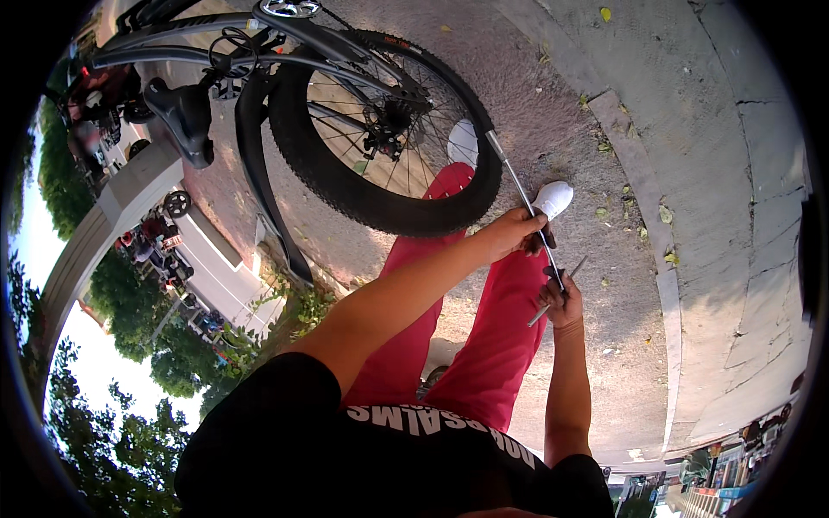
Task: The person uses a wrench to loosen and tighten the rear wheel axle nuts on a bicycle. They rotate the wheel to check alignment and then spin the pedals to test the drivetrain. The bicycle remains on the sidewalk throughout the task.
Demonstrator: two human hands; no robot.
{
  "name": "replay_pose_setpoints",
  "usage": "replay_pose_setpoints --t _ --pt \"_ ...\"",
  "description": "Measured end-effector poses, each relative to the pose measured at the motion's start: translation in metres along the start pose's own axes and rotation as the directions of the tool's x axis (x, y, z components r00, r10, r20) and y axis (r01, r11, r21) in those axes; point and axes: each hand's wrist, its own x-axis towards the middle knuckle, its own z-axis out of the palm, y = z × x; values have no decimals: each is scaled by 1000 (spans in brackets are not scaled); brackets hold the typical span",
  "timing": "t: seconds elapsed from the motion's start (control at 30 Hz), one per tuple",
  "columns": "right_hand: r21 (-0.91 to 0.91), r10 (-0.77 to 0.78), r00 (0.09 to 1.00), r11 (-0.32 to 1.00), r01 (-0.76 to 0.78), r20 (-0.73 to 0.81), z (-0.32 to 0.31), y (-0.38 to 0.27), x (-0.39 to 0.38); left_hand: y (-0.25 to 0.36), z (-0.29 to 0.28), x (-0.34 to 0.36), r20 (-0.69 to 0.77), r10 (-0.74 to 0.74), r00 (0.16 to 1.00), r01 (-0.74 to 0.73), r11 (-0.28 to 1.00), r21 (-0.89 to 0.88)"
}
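Observation:
A fat black bicycle tyre (296,138) on a spoked wheel fills the upper middle, over my red-trousered legs. A long silver metal rod (516,180) runs from the tyre's right edge down toward me, its upper end against the tyre. My left hand (527,231) is closed round the rod's middle. Lower down, my right hand (561,298) is closed near the rod's lower end and also holds a second, thinner metal tool (535,318) lying crosswise to it. Whether the rod's tip is hooked under the tyre I cannot tell.
The dark bike frame (259,181) and saddle (177,121) are at upper left. My white shoe (555,197) stands on the pavement (630,328) beside the wheel. A kerb strip (663,302) runs down the right. A concrete ledge (134,186), parked vehicles and greenery lie to the left.

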Motion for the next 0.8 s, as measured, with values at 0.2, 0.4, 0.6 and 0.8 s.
replay_pose_setpoints --t 0.2,0.4,0.6,0.8 --pt "-287 247 917 945 -156 313 38 1 -55 -38 14 -71 3 122 992 -121 984 -132" --pt "-685 514 837 680 -264 187 53 -1 -87 -88 25 -139 41 293 955 -290 954 -70" --pt "-773 498 867 535 -340 -36 58 35 -94 -162 -10 -139 -100 273 957 -291 876 -385" --pt "-830 211 948 462 -313 -240 38 140 -65 -208 -78 -133 -351 281 893 -386 880 -277"
